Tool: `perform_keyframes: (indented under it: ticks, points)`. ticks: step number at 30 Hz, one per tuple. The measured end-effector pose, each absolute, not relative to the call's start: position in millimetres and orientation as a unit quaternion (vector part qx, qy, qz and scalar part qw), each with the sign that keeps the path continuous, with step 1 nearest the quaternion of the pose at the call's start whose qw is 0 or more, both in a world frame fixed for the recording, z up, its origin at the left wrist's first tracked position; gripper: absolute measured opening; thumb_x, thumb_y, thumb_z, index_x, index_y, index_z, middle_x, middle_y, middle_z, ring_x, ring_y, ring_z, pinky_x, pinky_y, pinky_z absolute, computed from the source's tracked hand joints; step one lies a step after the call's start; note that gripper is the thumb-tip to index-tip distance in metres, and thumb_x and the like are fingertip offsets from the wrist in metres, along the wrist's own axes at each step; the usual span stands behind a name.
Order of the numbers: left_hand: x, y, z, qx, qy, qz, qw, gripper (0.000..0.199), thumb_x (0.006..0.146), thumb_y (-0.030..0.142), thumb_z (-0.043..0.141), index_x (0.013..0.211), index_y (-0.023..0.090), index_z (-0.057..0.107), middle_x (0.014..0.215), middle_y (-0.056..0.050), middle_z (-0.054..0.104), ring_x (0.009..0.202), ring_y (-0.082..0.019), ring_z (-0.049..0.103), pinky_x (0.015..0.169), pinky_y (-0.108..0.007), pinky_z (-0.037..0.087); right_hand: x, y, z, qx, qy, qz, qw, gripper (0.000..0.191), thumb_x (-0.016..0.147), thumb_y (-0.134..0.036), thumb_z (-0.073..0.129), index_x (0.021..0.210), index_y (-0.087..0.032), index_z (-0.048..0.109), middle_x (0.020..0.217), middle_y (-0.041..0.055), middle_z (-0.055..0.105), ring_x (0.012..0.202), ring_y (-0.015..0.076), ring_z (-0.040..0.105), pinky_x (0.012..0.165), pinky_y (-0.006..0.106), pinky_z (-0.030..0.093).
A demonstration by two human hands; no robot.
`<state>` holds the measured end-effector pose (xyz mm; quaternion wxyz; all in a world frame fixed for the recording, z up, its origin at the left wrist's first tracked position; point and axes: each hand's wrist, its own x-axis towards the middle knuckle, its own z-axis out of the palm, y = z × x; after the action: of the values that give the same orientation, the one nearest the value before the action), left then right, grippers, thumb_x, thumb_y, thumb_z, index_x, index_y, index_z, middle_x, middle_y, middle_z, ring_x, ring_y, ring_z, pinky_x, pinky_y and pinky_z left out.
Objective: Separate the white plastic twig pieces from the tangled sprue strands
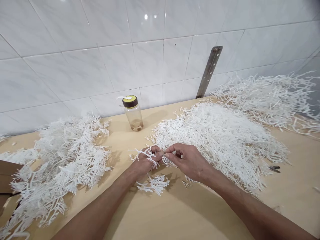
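My left hand [148,160] is closed around a branched white plastic piece [150,154], whose thin prongs stick out over the knuckles. Thumb and forefinger of my right hand [186,159] pinch together close by the left fingertips, at white prongs; exactly what they grip is too small to make out. Below the left hand, a small bunch of white branched pieces [155,185] lies on the table. Just beyond the right hand spreads a large heap of small white prongs [220,136].
A clear bottle [134,115] with a dark and yellow lid stands near the tiled wall. White branched pieces [72,156] are piled at left, and more [270,96] at far right. A metal bracket [210,71] leans up the wall. Small cutters [275,168] lie at right. A brown box [8,176] sits at the left edge.
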<state>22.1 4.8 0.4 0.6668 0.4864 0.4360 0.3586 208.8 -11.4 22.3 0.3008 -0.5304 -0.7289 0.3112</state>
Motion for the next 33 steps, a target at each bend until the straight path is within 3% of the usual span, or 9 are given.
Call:
perform_keyframes:
  ticks: [6,12,24,33]
  points:
    - [24,3,2,0.509,0.478,0.35,0.624,0.043,0.071,0.053,0.075,0.069,0.017,0.053,0.061,0.002,0.053,0.053,-0.007,0.042,0.051,-0.022,0.029,206,-11,20,-0.543,-0.736,0.272,0.299,0.018,0.087,-0.031,0.059,0.076,-0.021,0.07,0.065,-0.0006,0.062,0.057,0.013,0.052,0.055,0.026,0.038]
    - [27,1,4,0.512,0.477,0.364,0.615,0.045,0.07,0.056,0.074,0.071,0.018,0.052,0.06,0.004,0.052,0.051,-0.007,0.041,0.051,-0.022,0.029,203,-13,18,-0.534,-0.746,0.257,0.306,0.014,0.086,-0.023,0.057,0.077,-0.02,0.067,0.074,0.0008,0.065,0.061,0.0131,0.054,0.058,0.027,0.041]
    - [25,2,-7,0.542,0.449,0.364,0.61,0.042,0.074,0.054,0.072,0.07,0.018,0.051,0.057,0.006,0.047,0.051,-0.007,0.038,0.05,-0.021,0.029,206,-11,11,-0.528,-0.721,0.347,0.284,0.012,0.085,-0.026,0.056,0.078,-0.02,0.063,0.073,0.0005,0.062,0.061,0.0131,0.052,0.054,0.026,0.039]
    - [27,0,3,0.544,0.482,0.356,0.587,0.035,0.073,0.044,0.072,0.066,0.018,0.049,0.056,0.006,0.042,0.052,-0.008,0.036,0.05,-0.021,0.028,199,-15,8,-0.445,-0.787,0.262,0.338,0.016,0.088,-0.01,0.048,0.075,-0.019,0.048,0.079,0.0016,0.053,0.066,0.0131,0.047,0.058,0.026,0.036]
